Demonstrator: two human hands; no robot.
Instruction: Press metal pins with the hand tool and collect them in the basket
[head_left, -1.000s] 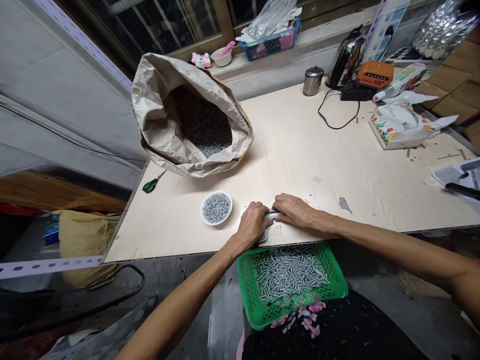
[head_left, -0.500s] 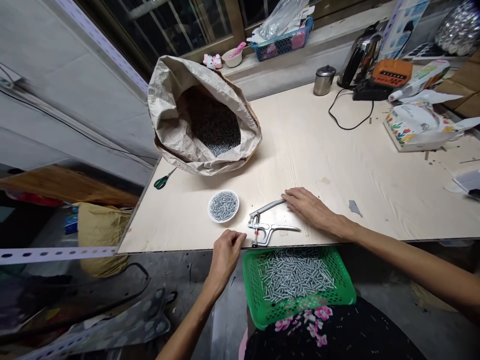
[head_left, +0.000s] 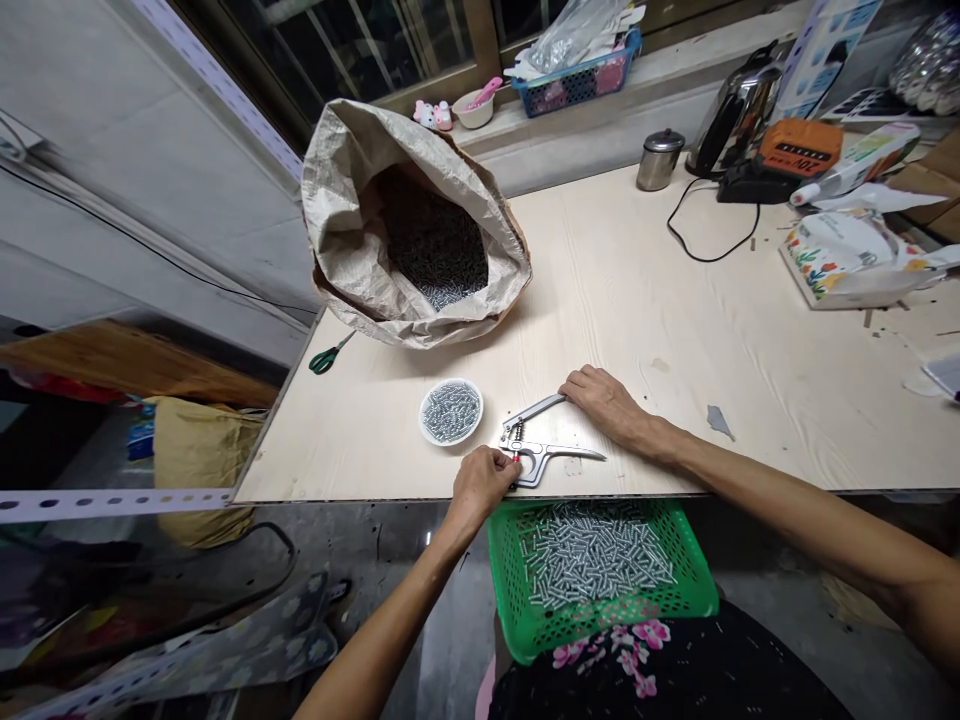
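Note:
Silver snap-fastener pliers [head_left: 551, 452] lie near the table's front edge, their jaws spread, with a spring and a red part at the head. My right hand [head_left: 604, 400] has its fingers closed over the end of the upper handle. At the jaws, my left hand [head_left: 484, 480] is pinched; whatever is between its fingertips is too small and hidden to name. Left of the pliers stands a white bowl [head_left: 451, 412] full of small silver metal pieces. Below the table edge, a green basket [head_left: 517, 625] holds many longer silver metal pieces.
A large open sack [head_left: 337, 225] of small metal pieces leans at the back left, green-handled scissors [head_left: 324, 360] beside it. Further right are a metal canister [head_left: 660, 160], a kettle [head_left: 739, 110], an orange battery pack [head_left: 801, 147] and a tissue packet [head_left: 840, 260].
My left hand has moved right, from beside the pliers to their jaws. My right hand stays on the upper handle. The whole view has shifted slightly.

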